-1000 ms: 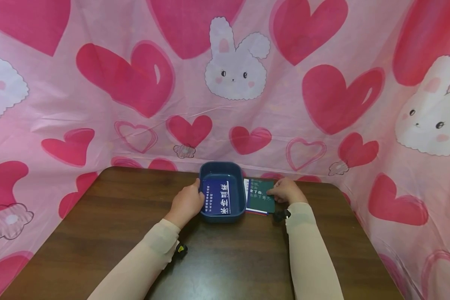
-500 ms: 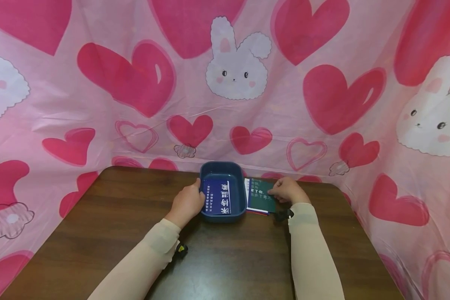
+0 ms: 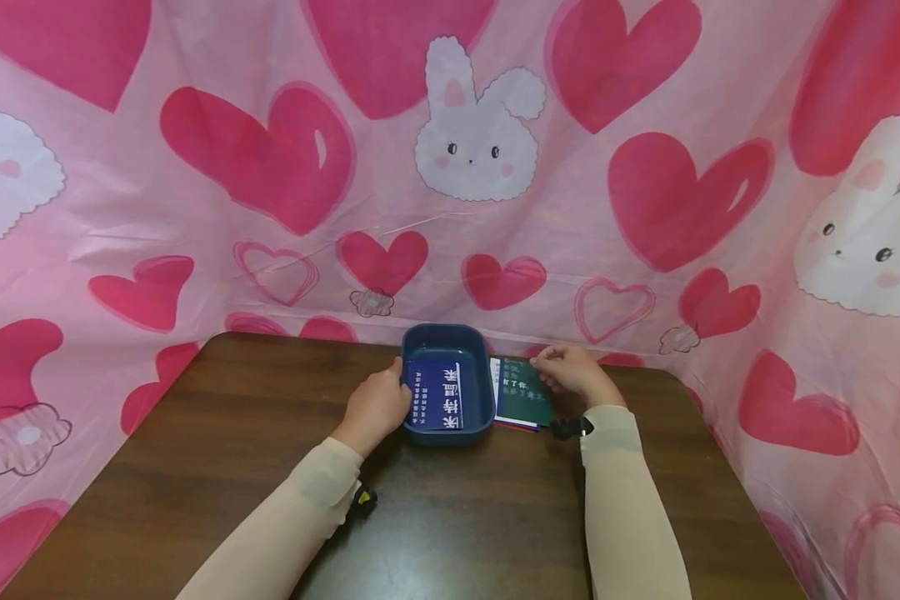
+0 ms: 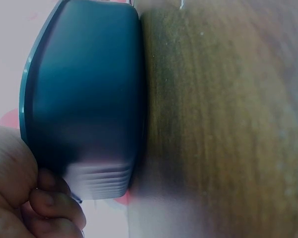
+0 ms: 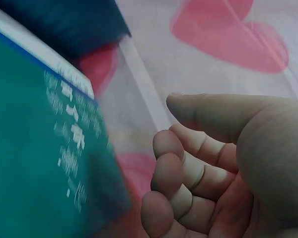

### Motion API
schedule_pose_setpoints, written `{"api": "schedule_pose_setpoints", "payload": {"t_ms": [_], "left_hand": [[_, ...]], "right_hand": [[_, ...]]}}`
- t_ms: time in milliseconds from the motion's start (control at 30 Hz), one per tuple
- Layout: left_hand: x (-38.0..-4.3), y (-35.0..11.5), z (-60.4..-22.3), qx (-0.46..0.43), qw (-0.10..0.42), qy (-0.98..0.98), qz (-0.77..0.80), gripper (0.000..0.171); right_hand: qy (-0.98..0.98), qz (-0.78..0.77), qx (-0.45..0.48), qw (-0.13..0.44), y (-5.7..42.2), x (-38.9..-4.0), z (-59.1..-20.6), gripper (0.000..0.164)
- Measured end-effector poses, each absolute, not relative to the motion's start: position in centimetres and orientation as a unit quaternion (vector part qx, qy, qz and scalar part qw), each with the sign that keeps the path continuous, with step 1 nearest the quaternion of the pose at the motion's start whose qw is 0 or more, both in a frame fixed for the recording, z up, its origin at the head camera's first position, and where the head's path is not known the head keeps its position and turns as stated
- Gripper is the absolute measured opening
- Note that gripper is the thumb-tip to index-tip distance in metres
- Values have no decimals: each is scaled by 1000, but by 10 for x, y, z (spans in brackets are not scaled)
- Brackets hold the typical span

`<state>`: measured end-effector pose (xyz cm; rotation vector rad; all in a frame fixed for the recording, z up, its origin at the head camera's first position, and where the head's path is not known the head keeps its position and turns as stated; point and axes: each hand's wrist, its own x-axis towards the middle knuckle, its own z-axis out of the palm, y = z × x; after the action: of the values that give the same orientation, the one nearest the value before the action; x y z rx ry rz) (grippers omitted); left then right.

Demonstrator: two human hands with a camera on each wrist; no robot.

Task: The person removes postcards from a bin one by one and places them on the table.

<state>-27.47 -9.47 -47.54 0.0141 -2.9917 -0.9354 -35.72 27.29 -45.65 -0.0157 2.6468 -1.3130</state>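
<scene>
In the head view my left hand (image 3: 377, 407) grips the left rim of a dark blue plastic bin (image 3: 487, 392). Its thumb lies at the rim in the left wrist view, where the bin's side wall (image 4: 89, 74) stands on the table. Inside the bin is a deep blue card (image 3: 431, 396) with white Chinese characters. Right of the bin lies a small stack of cards, with a green card (image 3: 523, 408) bearing pale writing on top. My right hand (image 3: 573, 373) is at that card's far right corner. In the right wrist view its thumb and loosely bent fingers are apart, with nothing between them.
Everything stands near the far edge of a brown wooden table (image 3: 450, 517). A pink cloth (image 3: 390, 183) with hearts and rabbits hangs close behind and along both sides. White, blue and red edges of other cards (image 3: 516, 424) show beneath the green one.
My right hand has come off the green card's right side and moved slightly up toward its far corner. The left hand and the bin keep their places.
</scene>
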Motion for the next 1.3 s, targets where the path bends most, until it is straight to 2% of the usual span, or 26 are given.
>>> {"api": "schedule_pose_setpoints", "payload": {"t_ms": [167, 367, 600, 833, 1033, 1167, 1300], "left_hand": [[-275, -93, -475, 6, 3, -953, -304, 68], [-275, -95, -478, 9, 2, -952, -304, 68], [-274, -96, -478, 11, 7, -954, -301, 67], [-274, -95, -476, 3, 8, -952, -305, 67], [-275, -94, -476, -1, 3, -952, -307, 67], [-276, -95, -476, -1, 1, -951, -308, 68], [-275, -96, -477, 1, -4, -952, -305, 68]], "right_hand": [[887, -453, -37, 80, 258, -359, -447, 30], [888, -447, -79, 80, 234, -354, -434, 34], [902, -408, -116, 84, 187, -352, -415, 27], [907, -373, -143, 136, 143, -362, -400, 30], [923, -321, -126, 170, 119, -372, -401, 28], [938, -287, -101, 169, 105, -371, -409, 33], [961, -222, -85, 145, 90, -364, -421, 50]]}}
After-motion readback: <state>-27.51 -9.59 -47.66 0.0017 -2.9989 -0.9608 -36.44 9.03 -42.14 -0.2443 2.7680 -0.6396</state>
